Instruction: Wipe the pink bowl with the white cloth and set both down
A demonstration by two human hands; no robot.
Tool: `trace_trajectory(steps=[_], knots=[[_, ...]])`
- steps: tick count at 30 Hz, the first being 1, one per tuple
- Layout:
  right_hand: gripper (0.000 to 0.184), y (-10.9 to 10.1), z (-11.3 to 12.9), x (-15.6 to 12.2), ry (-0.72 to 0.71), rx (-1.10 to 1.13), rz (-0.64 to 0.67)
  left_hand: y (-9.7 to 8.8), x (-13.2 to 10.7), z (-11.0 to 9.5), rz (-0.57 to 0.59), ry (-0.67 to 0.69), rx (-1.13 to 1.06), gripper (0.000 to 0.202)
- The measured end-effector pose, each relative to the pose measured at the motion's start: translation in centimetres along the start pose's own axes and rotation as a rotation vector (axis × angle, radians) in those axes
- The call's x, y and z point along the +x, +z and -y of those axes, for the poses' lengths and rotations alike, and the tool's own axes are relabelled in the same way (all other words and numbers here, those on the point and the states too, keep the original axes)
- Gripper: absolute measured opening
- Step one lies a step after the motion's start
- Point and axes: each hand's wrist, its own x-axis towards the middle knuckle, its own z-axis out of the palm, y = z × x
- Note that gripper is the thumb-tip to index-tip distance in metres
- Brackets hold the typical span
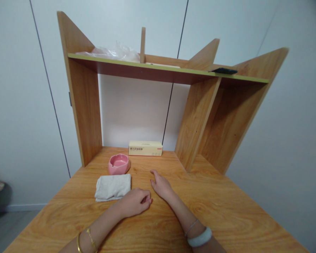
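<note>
My left hand rests on the wooden table with its fingers curled in and nothing visible in them. Right beside it lies a folded grey-white cloth. My right hand is on the table a little farther forward, its index finger stretched out and its thumb apart, holding nothing. Behind the cloth sits a pink angular ashtray with a notched rim. A long cream cling film box lies at the back, beyond the fingertips of my right hand.
A wooden shelf unit stands on the table, with upright panels at left and right. On its upper shelf are a crumpled clear plastic bag and a flat dark object at the right. Pale wall panels stand behind.
</note>
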Motion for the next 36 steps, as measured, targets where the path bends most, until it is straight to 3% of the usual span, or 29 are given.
trace_trajectory(steps=[13, 17, 22, 26, 29, 32, 36], knots=[[0.04, 0.1, -0.1, 0.0, -0.01, 0.005, -0.031, -0.3, -0.1, -0.2, -0.011, 0.005, -0.012, 0.022], [0.036, 0.0, 0.3, -0.1, -0.09, 0.049, -0.073, -0.2, -0.2, -0.5, -0.04, 0.028, -0.021, 0.021], [0.033, -0.1, 2.1, -0.9, -0.274, 0.131, -0.088, -1.8, -0.2, -0.3, -0.245, 0.095, -0.057, 0.023], [0.031, -0.2, 4.7, -2.2, -0.403, 0.074, -0.075, -4.8, -0.7, 2.0, -0.478, -0.052, 0.095, 0.025], [0.045, -0.1, 6.5, -3.0, -0.479, -0.009, -0.032, -6.7, -1.3, 4.6, -0.68, -0.295, 0.207, 0.025], [0.039, 0.1, 7.5, -3.2, -0.5, -0.079, 0.003, -7.3, -1.8, 6.4, -0.697, -0.542, 0.309, 0.029], [0.024, 0.2, 7.5, -2.8, -0.456, -0.116, -0.01, -7.2, -2.0, 7.4, -0.656, -0.664, 0.233, 0.033]])
